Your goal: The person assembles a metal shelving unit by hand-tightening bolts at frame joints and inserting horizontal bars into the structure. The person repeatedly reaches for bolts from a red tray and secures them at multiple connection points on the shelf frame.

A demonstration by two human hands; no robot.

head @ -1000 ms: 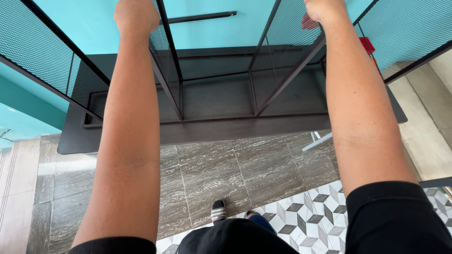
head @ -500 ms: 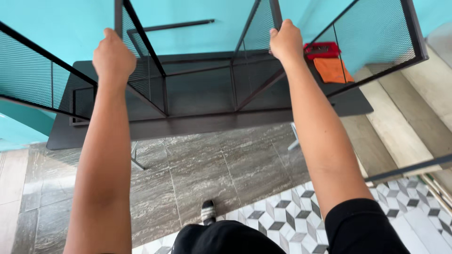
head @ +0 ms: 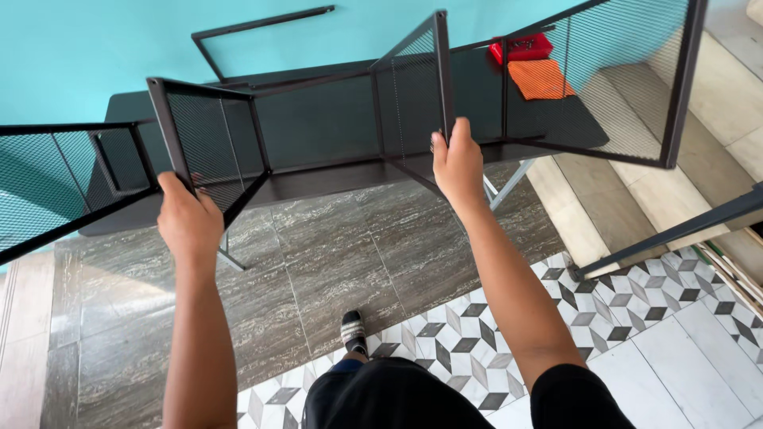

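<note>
I hold a black metal frame with mesh panels (head: 318, 127) up in front of me, over a dark table (head: 334, 179). My left hand (head: 189, 218) grips the frame's left upright bar. My right hand (head: 457, 163) grips another upright bar near the middle. Mesh side panels swing out to the far left (head: 56, 175) and to the upper right (head: 620, 79).
A turquoise wall (head: 103, 48) stands behind the table. An orange cloth (head: 540, 78) and a red box (head: 520, 48) lie on the table's right end. Pale steps (head: 636, 199) rise at the right. A dark rail (head: 675, 230) crosses the lower right. My foot (head: 352, 330) stands on grey floor tiles.
Both hands have come down and toward me with the frame. The frame has dropped lower in view and its mesh panels now spread out to the sides.
</note>
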